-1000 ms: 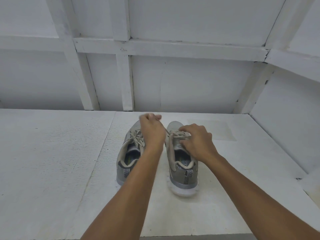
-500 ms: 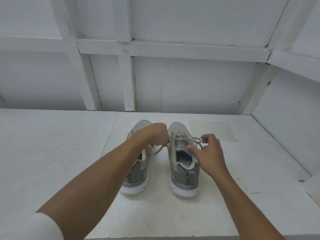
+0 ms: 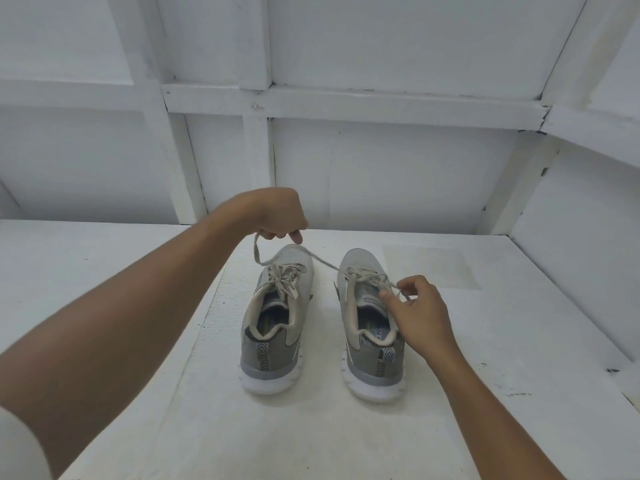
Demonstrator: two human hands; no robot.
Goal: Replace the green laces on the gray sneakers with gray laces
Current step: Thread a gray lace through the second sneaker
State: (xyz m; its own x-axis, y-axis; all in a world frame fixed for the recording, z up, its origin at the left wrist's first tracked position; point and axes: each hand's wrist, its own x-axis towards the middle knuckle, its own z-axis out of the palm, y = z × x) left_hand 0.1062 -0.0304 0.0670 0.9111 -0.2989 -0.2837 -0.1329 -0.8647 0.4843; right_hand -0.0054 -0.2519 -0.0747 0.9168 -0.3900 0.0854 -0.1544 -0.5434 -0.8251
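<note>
Centrally: two gray sneakers side by side on the white counter (image 3: pixel 311 441), heels toward the camera, toes toward the back wall (image 3: pixel 398 174). Not touching each other.

Right-side sneaker (image 3: pixel 374 363): pale lace (image 3: pixel 323 263) partly loose. One strand runs taut from the lower eyelets, up and across over the toe of the neighbouring shoe, to the left hand (image 3: pixel 277 214). Slack tail loops down from that hand and drapes toward the other shoe's lacing.

Left hand: raised above the toe of the left-side sneaker (image 3: pixel 273 358), fingers curled down, gripping the strand. Forearm reaches in from the lower left; white sleeve (image 3: pixel 15 445) at the frame edge.

Right hand (image 3: pixel 420 313): low, against the outer side of the right-side sneaker's collar. Thumb and forefinger pinch the lace near the top eyelets; other fingers loosely bent.

Left-side sneaker: lace threaded, ends bunched in a loose bow (image 3: pixel 284 280) over the tongue. No hand touches it.

Lace colour reads pale gray-beige in this light; cannot tell the exact shade.

Counter meets white panelled walls at the back and on the right.
</note>
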